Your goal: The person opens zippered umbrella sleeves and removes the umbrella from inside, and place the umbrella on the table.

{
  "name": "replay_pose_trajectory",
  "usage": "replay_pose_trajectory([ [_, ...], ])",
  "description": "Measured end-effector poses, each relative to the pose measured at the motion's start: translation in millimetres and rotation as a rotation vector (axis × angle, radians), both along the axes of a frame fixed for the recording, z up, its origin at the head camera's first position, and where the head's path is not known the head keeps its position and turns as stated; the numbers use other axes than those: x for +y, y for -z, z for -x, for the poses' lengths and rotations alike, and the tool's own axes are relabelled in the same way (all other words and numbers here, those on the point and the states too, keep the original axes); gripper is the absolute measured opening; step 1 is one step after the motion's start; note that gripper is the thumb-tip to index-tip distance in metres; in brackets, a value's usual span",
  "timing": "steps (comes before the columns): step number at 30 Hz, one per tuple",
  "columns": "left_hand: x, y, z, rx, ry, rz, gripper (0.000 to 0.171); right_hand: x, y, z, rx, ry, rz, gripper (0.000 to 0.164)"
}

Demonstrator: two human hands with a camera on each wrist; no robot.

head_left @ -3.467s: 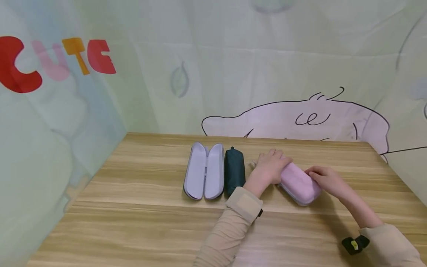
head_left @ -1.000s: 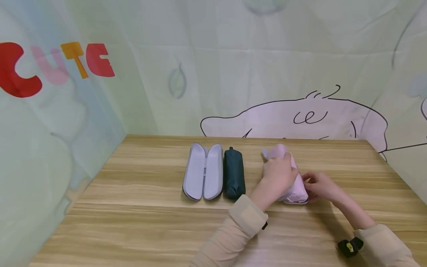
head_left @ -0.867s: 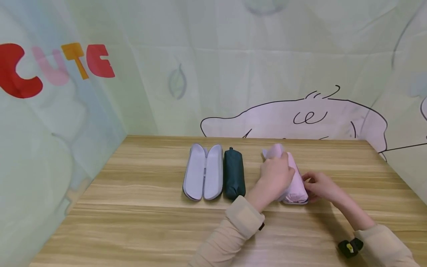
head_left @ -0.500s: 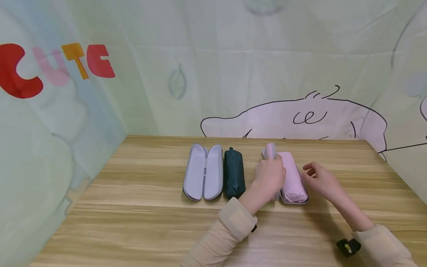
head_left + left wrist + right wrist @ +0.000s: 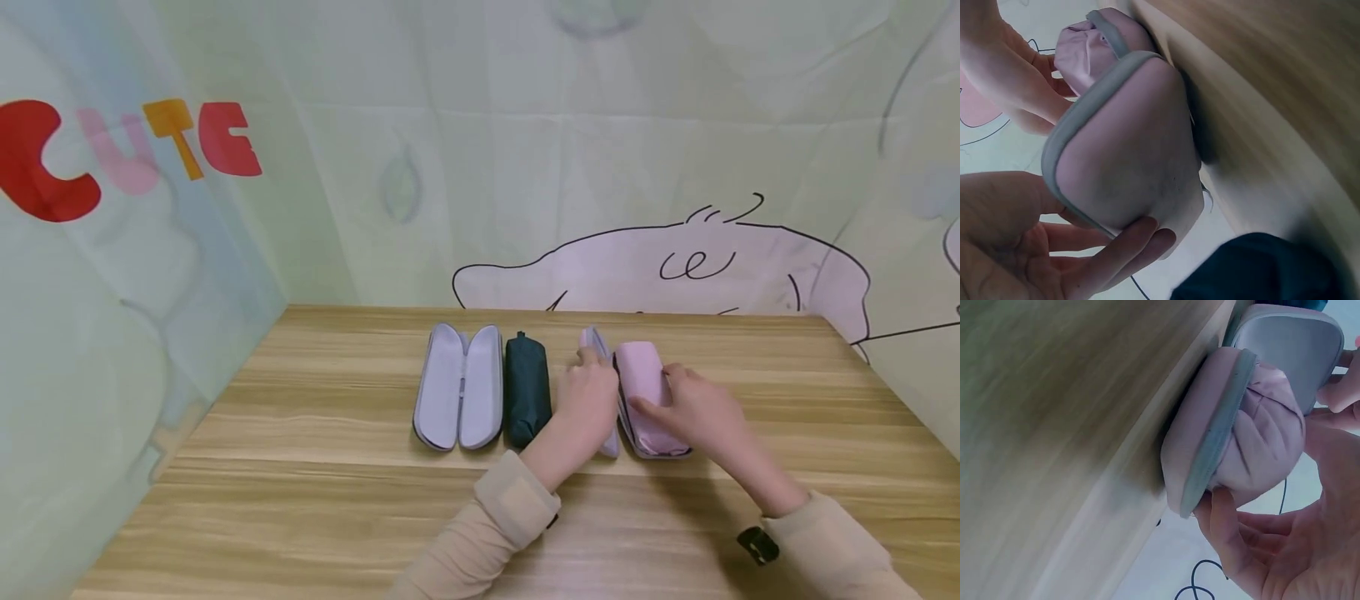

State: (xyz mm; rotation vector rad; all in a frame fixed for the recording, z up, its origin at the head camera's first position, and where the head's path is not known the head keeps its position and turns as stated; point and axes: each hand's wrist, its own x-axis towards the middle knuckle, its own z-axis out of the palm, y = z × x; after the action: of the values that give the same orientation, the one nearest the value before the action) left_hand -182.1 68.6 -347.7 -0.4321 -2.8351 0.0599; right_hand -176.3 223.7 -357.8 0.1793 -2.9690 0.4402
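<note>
A pink zip-edged case stands opened on the table, its lid folded up toward the left with the grey lining facing the base. My left hand holds that lid between thumb and fingers. A crumpled soft pink pouch fills the base. My right hand grips the pouch, thumb across its top and fingertips tucked in at the far rim of the base. To the left lies a dark green pouch, close by my left wrist.
An opened hard case with pale lilac lining lies left of the green pouch. All stand in a row on the wooden table. A printed cloth hangs behind the table's back edge.
My left hand has swung the pink case's lid up and over to the left, uncovering the pouch. My right hand has moved from the case's right side onto the pouch.
</note>
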Motion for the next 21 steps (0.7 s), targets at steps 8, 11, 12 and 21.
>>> replay_pose_trajectory([
  [8,-5.4,7.2,0.7,0.017,-0.038,0.026,0.027,-7.9,0.3,6.8,-0.070,0.044,-0.061,0.079],
  [11,-6.2,9.5,1.3,-0.030,-0.070,0.040,0.022,-11.2,-0.7,9.6,-0.097,0.049,-0.085,0.083],
  [12,-6.3,9.7,1.6,-0.048,-0.080,0.041,0.020,-12.2,-1.0,10.3,-0.104,0.052,-0.090,0.083],
  [21,-7.6,11.0,2.5,-0.108,-0.106,0.054,0.018,-17.0,5.9,14.7,-0.049,0.077,-0.102,0.066],
])
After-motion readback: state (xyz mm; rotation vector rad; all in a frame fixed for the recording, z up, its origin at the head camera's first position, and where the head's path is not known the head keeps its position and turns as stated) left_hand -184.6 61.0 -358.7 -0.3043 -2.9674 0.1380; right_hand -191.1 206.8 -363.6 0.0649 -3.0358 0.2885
